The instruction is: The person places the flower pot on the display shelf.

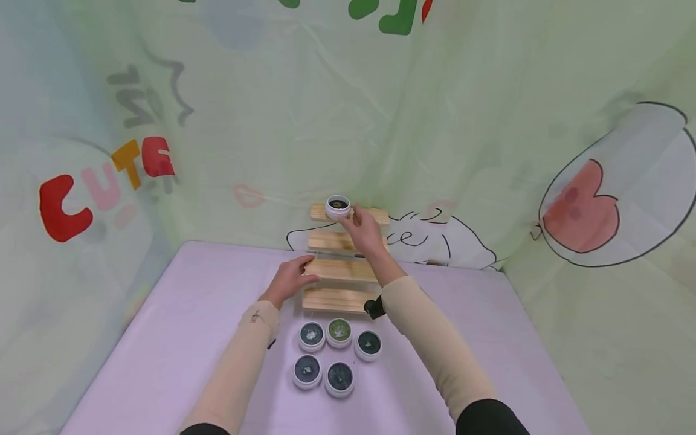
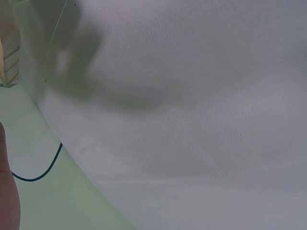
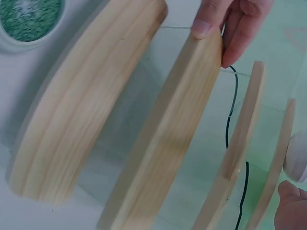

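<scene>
A tiered wooden display shelf with clear sides stands at the back of the table. My left hand grips the left end of its second board from the bottom; the right wrist view shows the thumb and fingers pinching that board's end. At the top board, my right hand holds a small round white jar with a dark, gold-marked top by its right side. The jar is at the right edge of the right wrist view, partly cut off. In the left wrist view only part of the left hand shows.
Several white jars with dark or green tops stand in front of the shelf, among them a green one and a dark one. A lilac cloth covers the table. Printed pale green fabric hangs behind and at the sides.
</scene>
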Demonstrator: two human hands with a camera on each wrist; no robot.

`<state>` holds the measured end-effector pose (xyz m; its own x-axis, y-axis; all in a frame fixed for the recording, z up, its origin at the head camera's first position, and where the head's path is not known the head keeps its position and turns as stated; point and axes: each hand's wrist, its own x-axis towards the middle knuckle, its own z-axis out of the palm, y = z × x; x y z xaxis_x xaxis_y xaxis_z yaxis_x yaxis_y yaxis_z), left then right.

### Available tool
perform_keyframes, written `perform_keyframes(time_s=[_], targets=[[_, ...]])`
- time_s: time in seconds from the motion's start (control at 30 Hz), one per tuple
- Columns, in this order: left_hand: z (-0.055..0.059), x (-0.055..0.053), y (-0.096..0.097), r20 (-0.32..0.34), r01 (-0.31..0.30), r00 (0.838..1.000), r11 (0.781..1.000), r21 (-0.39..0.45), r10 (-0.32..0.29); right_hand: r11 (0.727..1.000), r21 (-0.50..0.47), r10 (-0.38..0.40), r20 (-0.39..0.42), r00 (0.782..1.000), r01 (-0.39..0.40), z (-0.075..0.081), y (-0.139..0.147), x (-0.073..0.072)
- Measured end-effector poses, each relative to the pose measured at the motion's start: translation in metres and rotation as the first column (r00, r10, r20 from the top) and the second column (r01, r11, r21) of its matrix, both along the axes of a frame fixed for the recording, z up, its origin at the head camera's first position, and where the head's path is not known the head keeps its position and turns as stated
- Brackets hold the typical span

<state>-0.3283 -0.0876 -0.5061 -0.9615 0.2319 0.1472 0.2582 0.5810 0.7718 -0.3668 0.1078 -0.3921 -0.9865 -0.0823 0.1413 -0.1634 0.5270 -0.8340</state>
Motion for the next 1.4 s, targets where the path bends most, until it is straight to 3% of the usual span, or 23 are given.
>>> perform_keyframes(time_s=[0.23,0.43,0.6,0.87,1.13,1.4], targets=[[0.001,0.0,-0.003,-0.001,-0.004,1.0,1.0,0.007,0.004,0.997,-0.059,0.044,0.016,0.999,-0.043,-0.008,0.018,0.021],[0.0,-0.001,-0.002,0.018,-0.015,1.0,1.0,0.005,0.015,0.975,-0.202,0.098,0.022,0.995,-0.092,-0.029,0.037,0.044],[0.005,0.002,0.0,0.039,-0.019,0.999,1.0,0.008,0.018,0.967,-0.243,0.085,0.045,0.995,-0.072,-0.046,0.055,0.067],[0.015,0.008,0.001,0.07,-0.027,0.997,1.0,0.0,0.027,0.979,-0.2,0.047,0.042,0.998,-0.038,-0.077,0.083,0.104],[0.014,0.009,0.002,0.06,-0.012,0.998,1.0,-0.019,0.013,0.994,-0.105,-0.027,0.085,0.996,0.036,-0.118,0.098,0.141],[0.013,0.01,0.003,0.05,-0.01,0.999,0.999,-0.037,0.011,0.998,-0.062,-0.021,0.124,0.992,0.028,-0.156,0.102,0.17]])
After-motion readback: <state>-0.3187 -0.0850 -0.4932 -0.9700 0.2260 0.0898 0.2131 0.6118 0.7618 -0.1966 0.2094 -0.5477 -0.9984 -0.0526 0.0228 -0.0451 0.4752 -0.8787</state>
